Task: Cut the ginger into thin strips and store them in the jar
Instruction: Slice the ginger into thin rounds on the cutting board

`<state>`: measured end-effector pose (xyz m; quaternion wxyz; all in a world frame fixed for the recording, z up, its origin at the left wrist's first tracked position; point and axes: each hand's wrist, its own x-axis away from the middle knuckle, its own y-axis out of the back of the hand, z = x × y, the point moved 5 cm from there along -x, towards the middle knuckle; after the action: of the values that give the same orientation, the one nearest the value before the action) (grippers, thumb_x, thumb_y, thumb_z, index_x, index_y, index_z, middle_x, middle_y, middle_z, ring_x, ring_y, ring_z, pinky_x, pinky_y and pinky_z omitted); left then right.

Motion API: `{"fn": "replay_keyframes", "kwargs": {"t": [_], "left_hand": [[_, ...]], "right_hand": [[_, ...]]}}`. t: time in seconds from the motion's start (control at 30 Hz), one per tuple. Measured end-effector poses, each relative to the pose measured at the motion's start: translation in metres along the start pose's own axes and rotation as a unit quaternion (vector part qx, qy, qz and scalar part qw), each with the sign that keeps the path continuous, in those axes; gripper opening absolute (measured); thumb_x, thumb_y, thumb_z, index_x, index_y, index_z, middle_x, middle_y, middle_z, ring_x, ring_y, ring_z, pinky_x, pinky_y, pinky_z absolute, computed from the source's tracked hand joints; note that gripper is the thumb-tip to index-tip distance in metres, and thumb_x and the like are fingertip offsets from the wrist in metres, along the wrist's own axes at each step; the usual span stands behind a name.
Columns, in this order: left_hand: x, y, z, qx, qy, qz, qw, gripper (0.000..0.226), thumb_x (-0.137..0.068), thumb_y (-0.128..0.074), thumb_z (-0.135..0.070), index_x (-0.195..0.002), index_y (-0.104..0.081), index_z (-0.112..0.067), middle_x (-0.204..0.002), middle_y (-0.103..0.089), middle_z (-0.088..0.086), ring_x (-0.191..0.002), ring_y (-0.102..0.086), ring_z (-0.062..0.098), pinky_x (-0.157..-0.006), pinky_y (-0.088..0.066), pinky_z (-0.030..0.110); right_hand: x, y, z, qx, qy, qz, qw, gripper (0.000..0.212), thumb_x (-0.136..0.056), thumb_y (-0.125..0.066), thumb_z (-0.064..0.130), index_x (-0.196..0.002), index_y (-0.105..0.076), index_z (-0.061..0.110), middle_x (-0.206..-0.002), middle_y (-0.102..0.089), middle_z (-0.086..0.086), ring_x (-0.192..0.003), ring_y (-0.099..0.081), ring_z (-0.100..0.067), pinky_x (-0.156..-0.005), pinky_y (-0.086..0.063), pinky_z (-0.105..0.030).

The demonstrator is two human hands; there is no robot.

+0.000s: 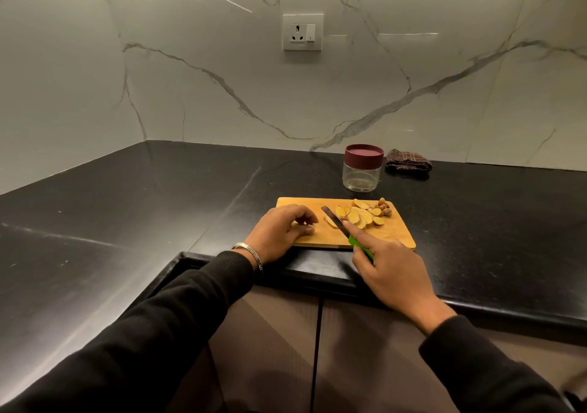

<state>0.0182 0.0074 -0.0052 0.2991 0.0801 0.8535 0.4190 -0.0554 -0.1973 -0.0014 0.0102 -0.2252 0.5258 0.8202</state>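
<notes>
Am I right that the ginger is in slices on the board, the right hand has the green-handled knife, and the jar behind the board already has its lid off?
Not quite. The head view shows the jar behind the cutting board with its maroon lid on. The rest holds: ginger slices lie on the board, and the right hand holds the green-handled knife.

One wooden rectangular cutting board (394, 233), one green-handled knife (341, 226), roughly ten pale yellow ginger slices (359, 217) beyond the right hand (394, 269), one clear maroon-lidded jar (362, 168), one checked brown cloth (408, 160).
</notes>
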Motion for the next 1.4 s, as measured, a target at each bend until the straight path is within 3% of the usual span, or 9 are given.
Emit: {"fn": "replay_keyframes", "kwargs": {"t": [0.17, 0.23, 0.37, 0.77, 1.0, 1.17, 1.3, 1.4], "left_hand": [[0.0, 0.003, 0.006, 0.053, 0.031, -0.007, 0.998, 0.024, -0.097, -0.062, -0.012, -0.12, -0.068, -0.015, -0.114, -0.068, -0.005, -0.103, -0.061, 0.005, -0.091, -0.048, 0.012], [-0.002, 0.003, 0.007, 0.047, 0.028, 0.001, 0.999, 0.025, -0.093, -0.067, -0.019, -0.118, -0.07, -0.016, -0.114, -0.067, -0.005, -0.103, -0.061, 0.007, -0.091, -0.05, 0.017], [-0.005, 0.001, 0.008, 0.027, 0.018, 0.036, 0.999, 0.028, -0.089, -0.073, -0.027, -0.115, -0.073, -0.017, -0.112, -0.061, -0.006, -0.099, -0.057, 0.007, -0.085, -0.046, 0.011], [0.001, 0.002, -0.002, -0.015, -0.018, -0.014, 1.0, 0.014, -0.09, -0.071, -0.029, -0.1, -0.07, -0.021, -0.104, -0.065, -0.007, -0.094, -0.055, 0.005, -0.083, -0.047, 0.018], [0.002, 0.003, 0.002, 0.004, -0.003, 0.003, 1.0, 0.035, -0.088, -0.072, -0.035, -0.119, -0.07, -0.017, -0.119, -0.061, -0.006, -0.103, -0.057, 0.006, -0.093, -0.051, 0.023], [0.0, 0.002, 0.006, 0.012, -0.001, 0.023, 1.0, 0.023, -0.091, -0.069, -0.032, -0.111, -0.073, -0.02, -0.115, -0.06, -0.009, -0.103, -0.056, 0.007, -0.093, -0.051, 0.023], [0.0, 0.001, 0.004, -0.009, -0.008, 0.008, 1.0, 0.018, -0.093, -0.067, -0.034, -0.106, -0.072, -0.023, -0.111, -0.061, -0.011, -0.1, -0.054, 0.004, -0.087, -0.046, 0.017], [0.002, 0.005, 0.001, -0.012, -0.012, -0.026, 1.0, 0.012, -0.097, -0.062, -0.032, -0.1, -0.071, -0.023, -0.1, -0.067, -0.01, -0.092, -0.057, 0.005, -0.08, -0.046, 0.021]], "right_hand": [[0.001, 0.0, 0.0, -0.001, 0.001, -0.007, 1.0, 0.047, -0.103, -0.043, 0.039, -0.148, -0.033, 0.051, -0.057, -0.055, 0.009, -0.048, -0.05, -0.009, -0.039, -0.033, -0.019], [0.002, 0.0, -0.001, -0.003, 0.0, -0.01, 1.0, 0.047, -0.103, -0.044, 0.039, -0.147, -0.033, 0.052, -0.055, -0.054, 0.01, -0.047, -0.049, -0.009, -0.039, -0.033, -0.019], [0.002, -0.001, -0.001, 0.0, -0.001, -0.011, 1.0, 0.047, -0.103, -0.044, 0.039, -0.147, -0.033, 0.053, -0.053, -0.05, 0.011, -0.046, -0.047, -0.008, -0.04, -0.035, -0.019], [0.003, -0.001, 0.0, 0.035, -0.005, -0.032, 0.999, 0.05, -0.1, -0.048, 0.04, -0.146, -0.033, 0.054, -0.046, -0.045, 0.012, -0.042, -0.046, -0.008, -0.037, -0.029, -0.016], [0.004, 0.001, 0.002, 0.044, -0.008, -0.038, 0.998, 0.05, -0.1, -0.048, 0.04, -0.146, -0.033, 0.054, -0.045, -0.043, 0.011, -0.04, -0.044, -0.007, -0.036, -0.024, -0.015], [0.004, 0.001, 0.002, 0.044, -0.007, -0.033, 0.998, 0.05, -0.1, -0.047, 0.04, -0.146, -0.034, 0.054, -0.044, -0.042, 0.012, -0.039, -0.043, -0.007, -0.035, -0.026, -0.016], [0.005, 0.001, 0.003, 0.041, -0.009, -0.034, 0.999, 0.051, -0.1, -0.048, 0.039, -0.145, -0.032, 0.055, -0.043, -0.041, 0.012, -0.039, -0.043, -0.007, -0.036, -0.026, -0.017], [0.005, 0.0, 0.002, 0.04, -0.002, -0.036, 0.999, 0.05, -0.1, -0.048, 0.04, -0.146, -0.033, 0.054, -0.044, -0.044, 0.012, -0.04, -0.045, -0.007, -0.037, -0.029, -0.017]]}}
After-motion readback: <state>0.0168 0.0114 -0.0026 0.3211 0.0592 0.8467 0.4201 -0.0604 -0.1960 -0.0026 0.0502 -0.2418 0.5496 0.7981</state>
